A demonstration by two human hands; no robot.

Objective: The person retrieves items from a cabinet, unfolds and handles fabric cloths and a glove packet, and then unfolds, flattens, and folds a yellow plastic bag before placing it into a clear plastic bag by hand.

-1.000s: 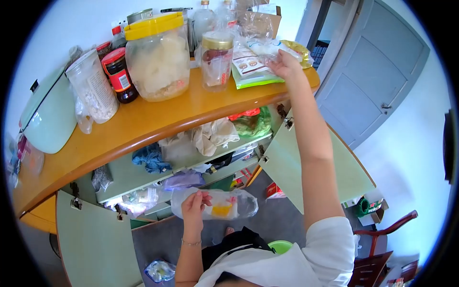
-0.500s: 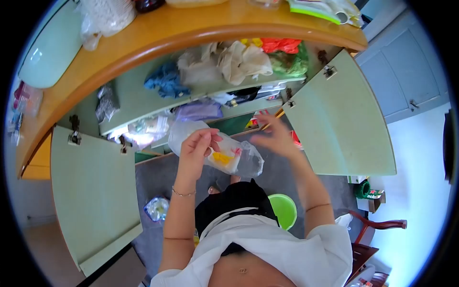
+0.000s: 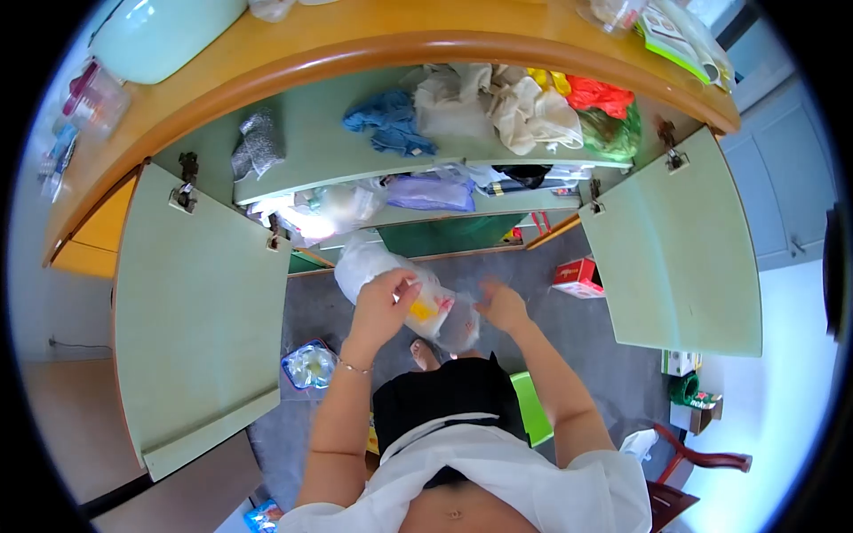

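Plastic bag: thin and see-through, the clear bag (image 3: 369, 265) hangs in mid-air in front of the body, over the floor, short of the cabinet. Yellow and red patches show on it (print or contents, can't tell).
Left hand: the left hand (image 3: 384, 304) has its fingers curled onto the bag's upper side; looks like a pinch grasp carrying the weight.
Right hand: the right hand (image 3: 503, 306) is at the bag's narrower end, fingers blurred; can't tell whether it grips film or only hovers beside it.
Film: thin and slack, so it should crumple easily. I'd pinch both ends, draw it lightly taut, and avoid poking fingertips through. Which end is the mouth isn't readable here.
Shelves: upper shelf (image 3: 306, 173) carries blue cloth (image 3: 391, 124), off-white cloth (image 3: 538, 115) and a green bag (image 3: 613, 140); its front edge lies beyond the hands. Purple packet (image 3: 431, 193) sits below it.
Doors: left door (image 3: 204, 338) and right door (image 3: 675, 258) both swung wide, one per side. Left wrist looks nearer its door than the right does; elbow swing on that side is the one to watch.
Countertop: rounded front edge of the countertop (image 3: 355, 22) overhangs the shelves; lifting needs care there.
Floor: grey floor (image 3: 524, 266) shows between right hand and red box (image 3: 579, 277); green basin (image 3: 532, 409) sits beside the legs.
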